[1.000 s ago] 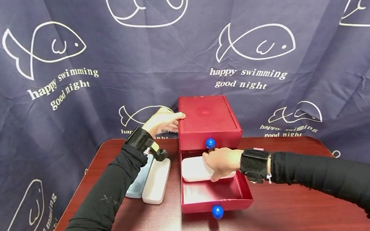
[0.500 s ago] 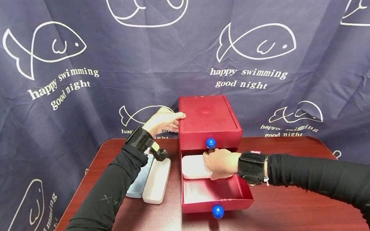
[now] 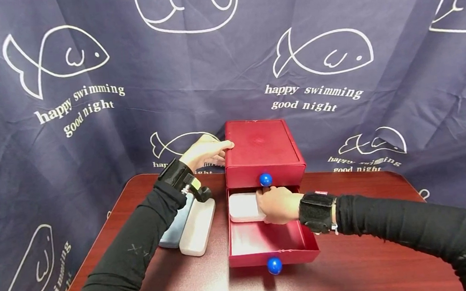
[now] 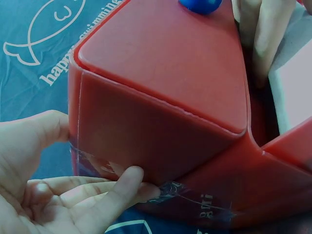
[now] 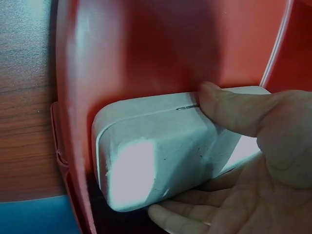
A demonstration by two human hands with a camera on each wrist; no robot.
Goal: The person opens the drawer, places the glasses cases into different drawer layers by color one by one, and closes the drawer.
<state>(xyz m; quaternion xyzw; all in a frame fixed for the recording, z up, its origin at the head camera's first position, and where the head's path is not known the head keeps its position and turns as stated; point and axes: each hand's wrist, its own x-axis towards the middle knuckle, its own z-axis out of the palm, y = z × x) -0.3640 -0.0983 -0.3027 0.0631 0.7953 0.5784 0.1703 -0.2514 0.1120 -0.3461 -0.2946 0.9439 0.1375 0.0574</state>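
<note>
A red two-drawer box (image 3: 258, 145) stands on the table, its lower drawer (image 3: 270, 258) pulled out. In that drawer lies a white glasses case (image 3: 245, 207), lengthwise across the back part. My right hand (image 3: 281, 205) holds the case by its right part. In the right wrist view, the thumb lies on one long side of the glasses case (image 5: 156, 141) and the fingers reach along the opposite side. My left hand (image 3: 208, 152) rests against the box's left side, thumb at the top edge. The left wrist view shows its fingers (image 4: 107, 195) lying fairly straight along the wall.
A light blue case (image 3: 177, 227) and another white case (image 3: 198, 227) lie side by side on the wooden table (image 3: 179, 284), left of the drawer. Blue round knobs stick out from the upper drawer (image 3: 265, 180) and the lower one. A fish-print curtain (image 3: 209, 81) hangs behind.
The right hand has shifted the white glasses case slightly toward the back of the lower drawer, and the case looks flatter now. The left hand stays in place on the box.
</note>
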